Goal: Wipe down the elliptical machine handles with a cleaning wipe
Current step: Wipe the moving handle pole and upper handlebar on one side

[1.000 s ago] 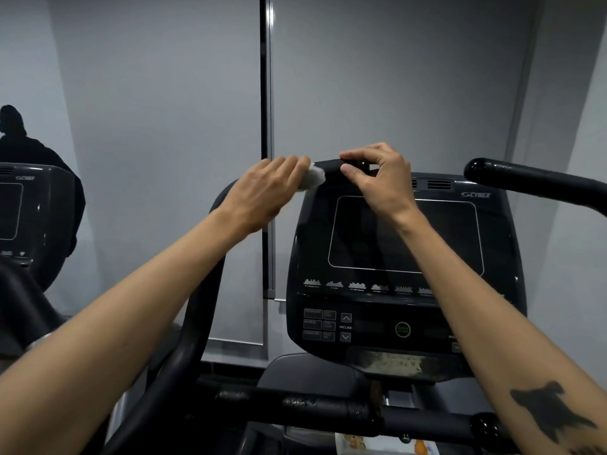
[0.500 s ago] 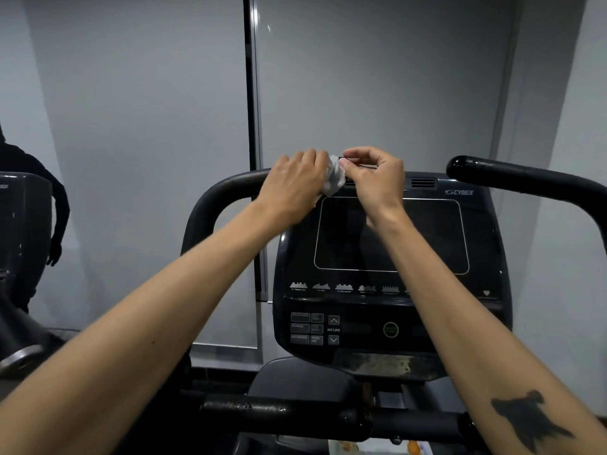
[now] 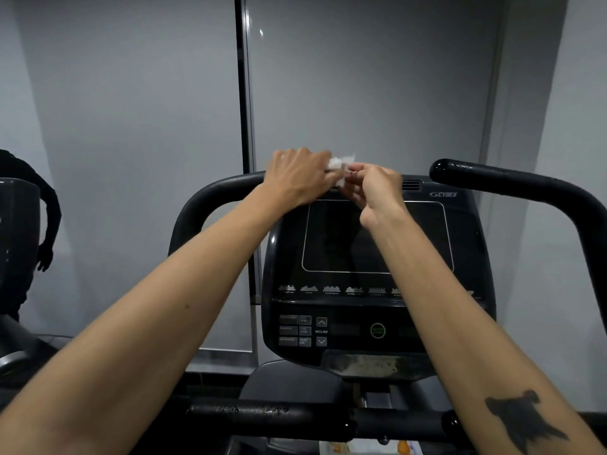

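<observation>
At the bottom of the frame a black crossbar [image 3: 269,415] runs left to right, and both bare forearms reach up over it toward the centre; the right forearm carries a dark tattoo [image 3: 522,420] at lower right. Above the crossbar sits the console [image 3: 377,274] with its dark screen, an INCLINE rocker and a green round button [image 3: 377,330]. Just over the console's top edge, at mid-frame, the two hands meet. The left hand [image 3: 297,178] has its fingers curled round a crumpled white cleaning wipe [image 3: 340,165], and the right hand [image 3: 372,188] pinches the same wipe from the other side with fingertips and thumb. The wipe is bunched between them, just above the end of the left handle [image 3: 210,198], which curves down at centre left; whether it touches the handle cannot be told. The right handle [image 3: 512,182] juts in from the upper right, apart from both hands. Behind stand grey wall panels [image 3: 131,126] and, at far left, a second machine [image 3: 16,241].
</observation>
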